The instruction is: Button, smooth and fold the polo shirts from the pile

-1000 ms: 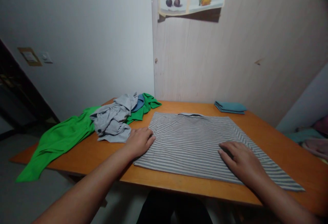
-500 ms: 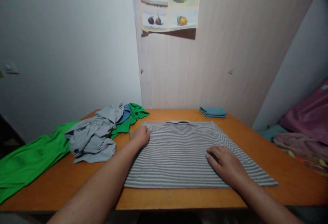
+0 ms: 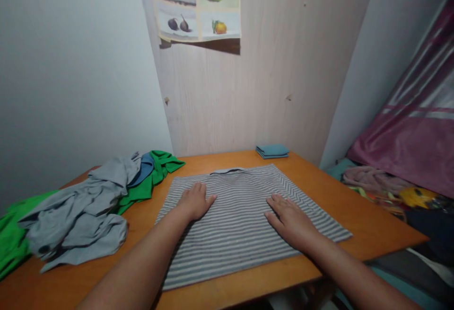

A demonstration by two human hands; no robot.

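Note:
A grey-and-white striped shirt (image 3: 234, 225) lies spread flat on the wooden table, its neckline at the far edge and its sides straight. My left hand (image 3: 195, 201) rests palm down on the shirt's left part, fingers stretched out and thumb apart. On the right part lies my right hand (image 3: 289, 217), also palm down with its fingers extended. Neither hand grips the cloth.
Crumpled grey clothing (image 3: 81, 206) and green clothing (image 3: 142, 199) lie on the table's left side. A folded blue-green cloth (image 3: 272, 151) sits at the back right of the table (image 3: 227, 290). Fabrics and a pink cover (image 3: 400, 144) are beyond the table's right edge.
My left hand has left the shirt's left edge, moved inward and opened from a closed shape to flat. The right hand's fingers have straightened. The view has turned right.

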